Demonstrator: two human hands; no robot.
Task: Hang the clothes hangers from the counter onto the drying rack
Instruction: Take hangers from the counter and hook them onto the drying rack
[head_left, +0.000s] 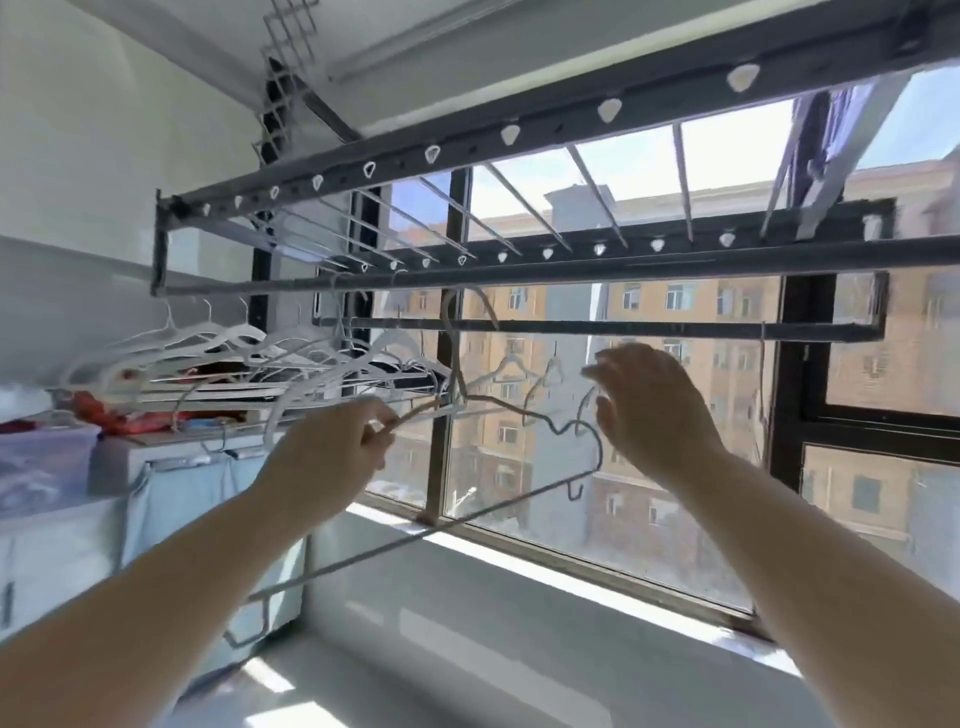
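A dark metal drying rack (519, 270) hangs overhead across the window. A thin hanger (415, 535) is raised below it, its hook (457, 312) looped at the lower rail (675, 328). My left hand (337, 447) is shut on the hanger's left shoulder. My right hand (644, 410) is up beside the hanger's right shoulder with fingers spread, holding nothing. A bunch of white hangers (234, 353) hangs from the rack's left end.
The white counter (467, 649) runs under the window. A cabinet with boxes and red packets (130, 415) stands at left. Another hanger (550, 374) hangs behind the glass area. The window frame (800, 389) is right of my hands.
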